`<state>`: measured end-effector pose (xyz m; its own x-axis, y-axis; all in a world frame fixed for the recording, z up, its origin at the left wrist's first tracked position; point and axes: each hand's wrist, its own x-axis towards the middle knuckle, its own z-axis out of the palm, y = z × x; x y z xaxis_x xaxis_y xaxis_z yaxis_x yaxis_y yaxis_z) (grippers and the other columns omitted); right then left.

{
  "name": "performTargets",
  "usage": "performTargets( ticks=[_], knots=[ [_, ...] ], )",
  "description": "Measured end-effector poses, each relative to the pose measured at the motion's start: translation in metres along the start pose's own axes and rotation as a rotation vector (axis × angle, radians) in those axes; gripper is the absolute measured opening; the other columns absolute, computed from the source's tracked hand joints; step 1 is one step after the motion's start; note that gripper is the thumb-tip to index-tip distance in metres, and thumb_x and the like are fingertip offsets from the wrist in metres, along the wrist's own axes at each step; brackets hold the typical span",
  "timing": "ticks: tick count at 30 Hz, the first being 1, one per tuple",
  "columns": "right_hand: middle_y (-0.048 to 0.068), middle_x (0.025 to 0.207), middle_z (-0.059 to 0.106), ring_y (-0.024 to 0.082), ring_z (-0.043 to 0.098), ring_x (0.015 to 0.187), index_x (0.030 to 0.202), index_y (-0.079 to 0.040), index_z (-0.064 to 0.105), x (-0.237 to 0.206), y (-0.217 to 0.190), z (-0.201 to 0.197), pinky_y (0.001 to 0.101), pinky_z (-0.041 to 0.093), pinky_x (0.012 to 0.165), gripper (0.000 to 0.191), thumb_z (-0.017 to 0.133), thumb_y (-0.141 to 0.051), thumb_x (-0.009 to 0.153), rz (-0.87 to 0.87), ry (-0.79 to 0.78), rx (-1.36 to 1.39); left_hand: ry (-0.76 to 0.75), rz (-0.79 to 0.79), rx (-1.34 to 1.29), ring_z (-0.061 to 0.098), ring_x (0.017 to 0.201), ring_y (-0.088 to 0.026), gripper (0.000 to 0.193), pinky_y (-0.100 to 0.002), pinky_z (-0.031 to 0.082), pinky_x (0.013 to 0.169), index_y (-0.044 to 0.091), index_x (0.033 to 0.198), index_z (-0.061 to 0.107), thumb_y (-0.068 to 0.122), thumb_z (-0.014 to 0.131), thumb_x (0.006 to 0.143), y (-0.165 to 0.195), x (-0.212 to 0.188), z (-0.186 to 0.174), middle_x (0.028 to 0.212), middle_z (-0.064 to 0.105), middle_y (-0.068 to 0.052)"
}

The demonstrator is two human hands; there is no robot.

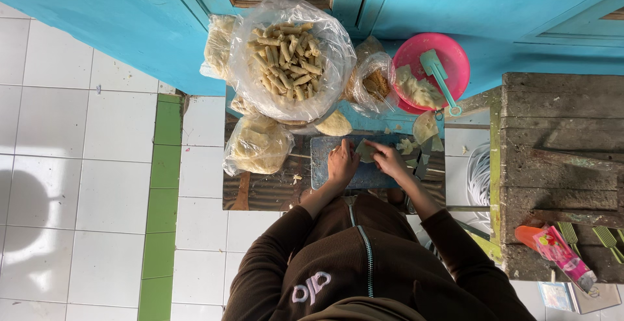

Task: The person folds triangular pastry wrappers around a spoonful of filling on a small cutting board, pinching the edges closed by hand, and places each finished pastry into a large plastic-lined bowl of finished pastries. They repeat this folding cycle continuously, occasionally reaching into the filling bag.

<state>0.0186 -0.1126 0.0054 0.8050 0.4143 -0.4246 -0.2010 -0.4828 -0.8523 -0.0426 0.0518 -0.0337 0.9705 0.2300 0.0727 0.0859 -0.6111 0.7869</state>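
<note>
A clear bag of rolls [289,57], filled with pale rolled sticks, stands against the blue wall [130,22]. A second bag [258,144], holding flat pale sheets, lies just below it to the left, on a low wooden table [260,194]. A small bag [374,83] of brown crumbs sits to the right of the large bag. A pink bowl [448,51] next to it holds pale pieces and a teal scraper [439,74]. A weathered wooden bench [559,139] stands at far right, with a pink packet [564,256] near its lower edge. White floor tiles [65,165] carry one green strip [162,197]
</note>
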Motion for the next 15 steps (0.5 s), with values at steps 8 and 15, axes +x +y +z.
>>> performTargets(
  ticks=[8, 15],
  knots=[
    [0.012, 0.132, 0.055, 0.029, 0.056, 0.111, 0.143, -0.015, 0.060, -0.017, -0.005, 0.011, 0.0430, 0.049, 0.088, 0.053, 0.061, -0.009, 0.090, -0.513, 0.264, -1.521, 0.006, -0.015, -0.010, 0.066, 0.084, -0.030, 0.032, -0.046, 0.047, 0.079, 0.010, 0.106, 0.051, 0.020, 0.074, 0.085, 0.006, 0.004, -0.006, 0.079, 0.066, -0.006],
    [0.010, 0.150, 0.041, 0.032, 0.048, 0.129, 0.139, -0.020, 0.060, -0.010, -0.007, -0.008, 0.0471, 0.044, 0.102, 0.055, 0.060, -0.003, 0.087, -0.570, 0.255, -1.183, 0.031, -0.059, -0.037, 0.067, 0.084, -0.030, 0.036, -0.047, 0.048, 0.081, 0.010, 0.106, 0.053, 0.022, 0.077, 0.082, 0.007, 0.006, -0.006, 0.080, 0.067, -0.006]
  ],
)
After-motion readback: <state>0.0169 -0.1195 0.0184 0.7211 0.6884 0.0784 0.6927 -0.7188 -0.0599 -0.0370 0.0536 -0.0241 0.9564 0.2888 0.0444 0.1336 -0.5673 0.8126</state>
